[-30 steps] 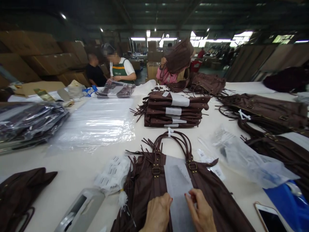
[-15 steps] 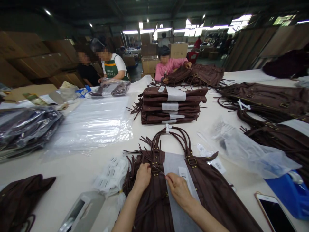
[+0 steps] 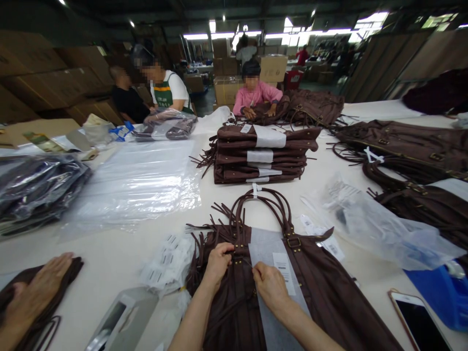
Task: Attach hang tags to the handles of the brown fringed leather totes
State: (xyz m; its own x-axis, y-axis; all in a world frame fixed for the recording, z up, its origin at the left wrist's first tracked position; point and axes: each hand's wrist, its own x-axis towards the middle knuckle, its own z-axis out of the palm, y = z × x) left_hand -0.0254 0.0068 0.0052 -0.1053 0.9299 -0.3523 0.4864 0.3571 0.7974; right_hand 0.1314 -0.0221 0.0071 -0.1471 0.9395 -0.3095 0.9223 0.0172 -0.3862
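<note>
A dark brown handbag (image 3: 321,292) lies flat in front of me, its looped handles (image 3: 281,200) pointing away and tied with a white strip. My left hand (image 3: 218,265) is closed in a pinch at the buckle below the left handle base. To its right, over a strip of white paper (image 3: 266,312) on the bag, my right hand (image 3: 269,285) is closed as well, fingertips together. A thin dark cord seems to run between the two pinches; its ends are hidden by my fingers. A white label (image 3: 281,268) sits beside my right hand.
Folded brown bags (image 3: 261,156) are stacked ahead. Clear plastic bags (image 3: 146,180) spread to the left. A co-worker's hand (image 3: 40,287) presses a brown bag at lower left. A grey dispenser (image 3: 124,317), a phone (image 3: 419,319) and a blue holder (image 3: 440,292) flank me.
My hands stay at the buckle with slight shifts, and the cord between them shows less clearly. A co-worker's hand has come onto the bag at lower left.
</note>
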